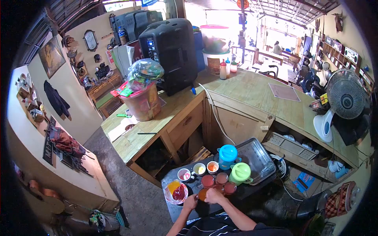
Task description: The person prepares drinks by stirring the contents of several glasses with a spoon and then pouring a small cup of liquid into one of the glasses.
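My left hand (191, 201) is closed at the left side of a glass of orange-brown drink (202, 194), apparently gripping it. Over the right side of that glass is my right hand (214, 196), its fingers curled together; whatever they hold is hidden. Behind and beside them stand several glasses of reddish drink (207, 181). A round tub (168, 196) with yellow and red contents sits left of my left hand. Farther back are a white cup with pink contents (184, 174), a cup with yellow contents (199, 169) and a cup with orange contents (212, 167).
On the dark low table (170, 176) are a blue lidded pitcher (228, 156), a green lidded pitcher (240, 173) and a metal tray (258, 161). Beyond runs a wooden counter (244, 88) with a black speaker (169, 55), a filled bucket (142, 104) and a fan (345, 94).
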Motion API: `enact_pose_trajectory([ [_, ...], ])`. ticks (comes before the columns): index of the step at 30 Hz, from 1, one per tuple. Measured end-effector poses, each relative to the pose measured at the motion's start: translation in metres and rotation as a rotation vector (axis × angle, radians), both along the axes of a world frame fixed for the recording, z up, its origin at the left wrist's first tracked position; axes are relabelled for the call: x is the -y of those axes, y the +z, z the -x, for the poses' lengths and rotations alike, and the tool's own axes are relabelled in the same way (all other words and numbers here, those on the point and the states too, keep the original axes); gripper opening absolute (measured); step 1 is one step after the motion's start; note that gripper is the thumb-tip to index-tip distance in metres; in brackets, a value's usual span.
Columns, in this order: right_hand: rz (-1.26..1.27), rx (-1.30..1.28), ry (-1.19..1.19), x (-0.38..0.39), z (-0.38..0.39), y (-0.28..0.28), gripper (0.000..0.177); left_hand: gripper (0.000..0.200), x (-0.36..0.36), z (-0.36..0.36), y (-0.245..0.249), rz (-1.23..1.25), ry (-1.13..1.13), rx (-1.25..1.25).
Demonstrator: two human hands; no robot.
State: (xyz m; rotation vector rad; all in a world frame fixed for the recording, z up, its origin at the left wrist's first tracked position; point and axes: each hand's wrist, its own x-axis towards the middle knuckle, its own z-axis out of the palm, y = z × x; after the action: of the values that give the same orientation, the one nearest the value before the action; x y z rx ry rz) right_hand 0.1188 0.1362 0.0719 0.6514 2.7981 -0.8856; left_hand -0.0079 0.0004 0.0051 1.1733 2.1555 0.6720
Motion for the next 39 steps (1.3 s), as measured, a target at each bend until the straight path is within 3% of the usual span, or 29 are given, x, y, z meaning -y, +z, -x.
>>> enact_pose_trajectory([
  [3, 0.613, -0.058, -0.242, 0.005, 0.004, 0.014, 0.022, 0.027, 0.001, 0.0, -0.005, -0.013, 0.006, 0.004],
  [4, 0.595, -0.103, -0.318, 0.004, 0.006, 0.009, 0.018, 0.026, 0.002, 0.001, -0.005, -0.004, -0.007, 0.006],
  [7, 0.166, -0.306, -0.459, -0.001, 0.007, 0.005, 0.015, 0.025, 0.002, 0.001, -0.003, -0.01, -0.005, -0.003],
  [8, 0.103, -0.238, -0.502, -0.004, 0.004, 0.006, 0.014, 0.024, 0.002, 0.0, -0.003, -0.016, -0.001, -0.007],
  [11, 0.102, -0.187, -0.44, -0.004, -0.004, 0.009, 0.013, 0.022, 0.002, -0.001, 0.0, -0.02, 0.016, -0.003],
  [14, 0.158, -0.057, -0.105, -0.004, -0.005, -0.008, 0.013, 0.022, 0.001, 0.0, -0.006, -0.029, 0.024, 0.021],
  [17, 0.567, -0.1, -0.217, -0.004, -0.004, -0.016, 0.014, 0.023, 0.0, 0.003, -0.007, 0.008, -0.004, 0.018],
  [20, 0.198, -0.271, -0.464, -0.001, -0.005, 0.014, 0.018, 0.024, 0.001, 0.001, -0.001, -0.004, 0.005, 0.028],
  [23, -0.031, -0.124, -0.363, -0.009, -0.008, 0.006, 0.021, 0.024, -0.001, -0.002, 0.008, 0.018, 0.033, 0.035],
  [26, 0.14, -0.025, -0.053, -0.012, -0.009, -0.004, 0.021, 0.025, 0.0, 0.0, 0.005, 0.002, 0.013, 0.043],
  [29, 0.573, -0.062, -0.166, -0.01, -0.011, -0.019, 0.02, 0.026, 0.0, 0.001, -0.003, 0.019, 0.016, 0.049],
  [32, 0.274, -0.241, -0.449, -0.008, -0.009, -0.003, 0.019, 0.025, 0.001, -0.001, 0.005, -0.003, 0.008, -0.002],
  [36, 0.012, -0.052, -0.364, -0.011, -0.011, 0.003, 0.016, 0.023, -0.001, 0.0, 0.0, -0.033, 0.019, 0.032],
  [39, 0.28, -0.019, -0.146, -0.008, -0.012, 0.0, 0.017, 0.022, 0.001, 0.0, -0.007, -0.058, 0.039, 0.064],
])
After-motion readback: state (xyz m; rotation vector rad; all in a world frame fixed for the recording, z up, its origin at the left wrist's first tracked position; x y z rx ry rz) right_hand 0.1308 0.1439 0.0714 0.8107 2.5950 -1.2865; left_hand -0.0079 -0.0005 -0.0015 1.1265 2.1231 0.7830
